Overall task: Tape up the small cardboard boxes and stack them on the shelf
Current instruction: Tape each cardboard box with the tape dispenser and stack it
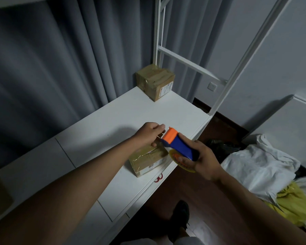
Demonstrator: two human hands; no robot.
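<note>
White shelf [99, 131] under both hands. Beyond them, at the far corner, 1 taped box [155, 82]. Directly beneath them, 1 small box [147, 160]. Right hand [200, 160] wrapped around tape dispenser [179, 145]; left hand [149, 134] just beside it, pinching the tape end.

— The boxes?
— Brown cardboard; the near box [147, 160] wears glossy, wrinkled tape, the corner box [155, 84] too.
— The dispenser [179, 145]?
— Smooth orange and blue plastic.
— The shelf [99, 138]?
— Matt white, smooth. Curtain [51, 68]: grey cloth.
</note>
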